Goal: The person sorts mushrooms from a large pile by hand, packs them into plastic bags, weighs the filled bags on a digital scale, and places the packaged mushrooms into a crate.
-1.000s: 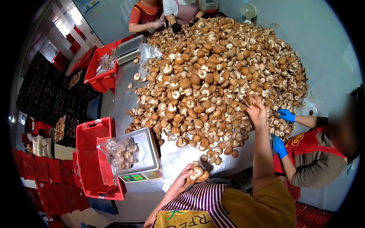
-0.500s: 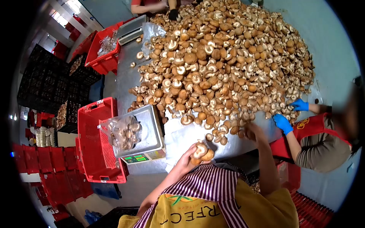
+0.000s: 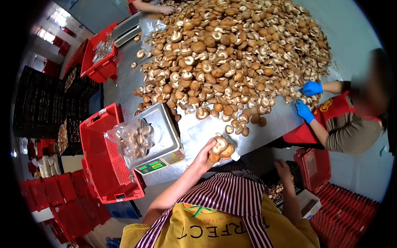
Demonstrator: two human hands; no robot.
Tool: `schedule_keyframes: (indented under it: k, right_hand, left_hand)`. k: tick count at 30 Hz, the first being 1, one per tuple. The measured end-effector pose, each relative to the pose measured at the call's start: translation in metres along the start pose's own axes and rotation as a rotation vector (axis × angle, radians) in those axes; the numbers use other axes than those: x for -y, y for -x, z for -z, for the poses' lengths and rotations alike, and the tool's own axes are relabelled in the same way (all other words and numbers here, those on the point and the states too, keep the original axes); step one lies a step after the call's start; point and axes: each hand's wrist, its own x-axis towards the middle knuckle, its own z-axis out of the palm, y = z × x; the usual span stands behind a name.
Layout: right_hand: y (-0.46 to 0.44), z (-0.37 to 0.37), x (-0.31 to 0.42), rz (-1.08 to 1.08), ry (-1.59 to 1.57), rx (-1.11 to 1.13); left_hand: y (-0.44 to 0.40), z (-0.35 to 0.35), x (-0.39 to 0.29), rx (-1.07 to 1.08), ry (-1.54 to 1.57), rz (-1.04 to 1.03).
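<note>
My left hand (image 3: 203, 158) is closed round several brown shiitake mushrooms (image 3: 222, 147), with caps and a pale underside showing. It is above the near edge of the metal table, close to a white sheet (image 3: 194, 134). Down at my right side, my right hand (image 3: 283, 168) is over a black crate (image 3: 271, 182) with mushroom pieces in it. Its fingers look stretched out, and no mushroom shows in them. Ahead lies a large heap of shiitake mushrooms (image 3: 231, 62), with a few loose ones (image 3: 240, 126) at its near edge.
A scale (image 3: 167, 136) bears a clear bag of mushrooms (image 3: 134, 138). Left of it stands a red crate (image 3: 93, 128). At right, a co-worker's blue-gloved hands (image 3: 305, 110) touch the heap; another person's hand (image 3: 166, 10) is at the far side. Red crates (image 3: 345, 211) are stacked lower right.
My right hand has moved from the heap's near edge down to the black crate at my side. The left hand still holds mushrooms. My view has shifted slightly, and the far person's hand has moved.
</note>
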Motion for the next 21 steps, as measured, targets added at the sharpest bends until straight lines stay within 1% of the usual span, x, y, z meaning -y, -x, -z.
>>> schedule_keyframes:
  k: [1,2,3,5,6,7,8,9,10,11,12,13,14,15,16,17,18,19,20,21]
  right_hand:
    - [0.009,-0.021,0.076,-0.07,-0.111,0.078]
    - [0.016,-0.038,0.137,-0.186,-0.555,0.315]
    - [0.018,-0.058,0.169,-0.232,-0.859,0.509]
    - [0.04,-0.093,0.223,-0.246,-1.22,0.717]
    - [0.048,-0.11,0.233,-0.238,-1.23,0.708]
    - [0.054,-0.124,0.241,0.275,-0.402,0.574]
    - [0.06,-0.134,0.246,0.709,0.45,0.357]
    - [0.062,-0.138,0.242,0.681,0.436,0.336]
    - [0.064,-0.141,0.238,0.652,0.422,0.316]
    - [0.062,-0.143,0.217,0.495,-0.182,0.429]
    - [0.065,-0.147,0.199,0.426,-0.372,0.413]
    - [0.067,-0.151,0.181,0.363,-0.574,0.39]
    - [0.07,-0.156,0.162,0.312,-0.769,0.358]
    - [0.071,-0.149,0.136,0.205,-1.167,0.415]
    - [0.074,-0.141,0.118,0.085,-1.562,0.464]
    - [0.088,-0.128,0.118,-0.097,-1.713,0.366]
    - [0.103,-0.115,0.119,-0.096,-1.712,0.357]
    - [0.119,-0.102,0.119,-0.089,-1.744,0.269]
    - [0.133,-0.089,0.118,-0.082,-1.773,0.181]
    - [0.146,-0.078,0.115,-0.073,-1.801,0.094]
  left_hand:
    - [0.002,-0.002,0.004,0.015,-0.083,-0.023]
    - [0.004,-0.006,0.007,0.055,-0.153,-0.044]
    - [0.004,-0.01,0.012,0.052,-0.227,-0.09]
    - [0.01,-0.021,0.02,0.052,-0.382,-0.161]
    - [0.012,-0.027,0.023,0.071,-0.54,-0.191]
    - [0.012,-0.027,0.034,0.075,-0.722,-0.316]
    - [0.015,-0.029,0.042,0.079,-0.901,-0.443]
    - [0.019,-0.034,0.041,0.111,-1.242,-0.673]
    - [0.017,-0.031,0.047,0.136,-1.505,-0.847]
    - [0.019,-0.034,0.051,0.185,-1.573,-0.894]
    - [0.02,-0.039,0.056,0.234,-1.64,-0.941]
    - [0.019,-0.042,0.062,0.24,-1.643,-0.94]
    - [0.018,-0.045,0.069,0.289,-1.721,-0.92]
    - [0.016,-0.048,0.078,0.34,-1.796,-0.9]
    - [0.012,-0.052,0.088,0.348,-1.793,-0.901]
    - [0.008,-0.054,0.099,0.496,-1.763,-0.835]
    - [0.005,-0.057,0.111,0.641,-1.727,-0.765]
    - [0.002,-0.059,0.124,0.756,-1.753,-0.645]
    - [0.003,-0.064,0.138,0.764,-1.748,-0.644]
    - [0.006,-0.069,0.15,0.868,-1.783,-0.635]
